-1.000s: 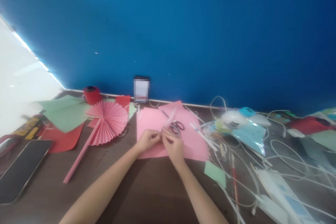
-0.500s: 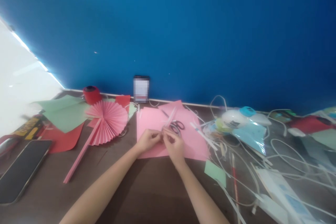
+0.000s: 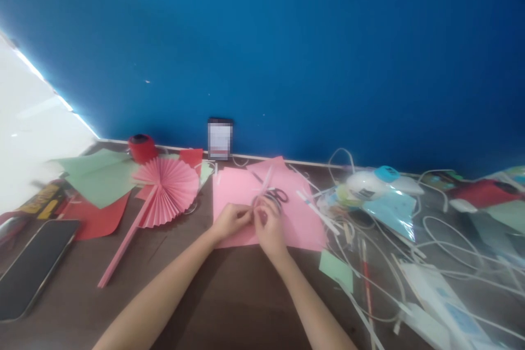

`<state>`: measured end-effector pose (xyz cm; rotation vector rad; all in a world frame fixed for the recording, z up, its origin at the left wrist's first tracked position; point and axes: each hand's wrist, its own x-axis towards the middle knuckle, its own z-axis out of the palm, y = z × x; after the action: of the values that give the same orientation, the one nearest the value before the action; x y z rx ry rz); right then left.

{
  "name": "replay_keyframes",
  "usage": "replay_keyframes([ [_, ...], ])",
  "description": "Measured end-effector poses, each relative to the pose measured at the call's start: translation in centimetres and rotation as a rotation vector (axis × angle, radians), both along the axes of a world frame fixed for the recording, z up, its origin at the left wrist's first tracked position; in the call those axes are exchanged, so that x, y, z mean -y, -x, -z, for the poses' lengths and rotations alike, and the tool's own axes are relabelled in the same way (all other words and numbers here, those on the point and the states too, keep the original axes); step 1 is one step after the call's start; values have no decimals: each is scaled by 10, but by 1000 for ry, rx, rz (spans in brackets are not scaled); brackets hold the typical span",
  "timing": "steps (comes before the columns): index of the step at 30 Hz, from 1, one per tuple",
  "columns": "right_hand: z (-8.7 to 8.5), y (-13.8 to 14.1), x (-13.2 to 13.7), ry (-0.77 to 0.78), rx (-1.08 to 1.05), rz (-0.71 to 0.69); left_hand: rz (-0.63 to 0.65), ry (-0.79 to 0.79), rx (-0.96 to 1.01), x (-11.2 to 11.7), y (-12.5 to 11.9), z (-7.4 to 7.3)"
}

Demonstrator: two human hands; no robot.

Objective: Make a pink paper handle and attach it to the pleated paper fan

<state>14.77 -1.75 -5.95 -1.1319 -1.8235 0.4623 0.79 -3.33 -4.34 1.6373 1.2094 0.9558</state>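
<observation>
Over a stack of pink paper [image 3: 233, 186], my left hand [image 3: 233, 220] and my right hand [image 3: 268, 224] meet with their fingertips nearly touching. Both are closed in a pinch, and whatever lies between the fingers is too small and blurred to name. A thin pale strip [image 3: 268, 176] stands out just beyond the right fingertips; I cannot tell whether it is held. Scissors with dark handles [image 3: 279, 195] lie on the paper behind my right hand, partly hidden. A round, ring-like thing beside them is mostly covered by the fingers.
Left of the paper lies a pleated pink paper fan [image 3: 172, 191] with a long handle. Farther left are a phone [image 3: 35, 268], green paper [image 3: 98, 175] and a red roll [image 3: 142, 147]. White cables [image 3: 435, 240], a plastic packet [image 3: 391, 210] and a power strip [image 3: 447, 301] crowd the right.
My right fingers have shifted slightly upward and curled differently beside the left hand. The pale strip sits a little differently. My left hand stays nearly still.
</observation>
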Motion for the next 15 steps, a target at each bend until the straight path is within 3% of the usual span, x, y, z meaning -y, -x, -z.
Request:
replay_keyframes([
  [15, 4, 0, 0, -3, -14, 1, -20, 10, -1, -1, 0, 3],
])
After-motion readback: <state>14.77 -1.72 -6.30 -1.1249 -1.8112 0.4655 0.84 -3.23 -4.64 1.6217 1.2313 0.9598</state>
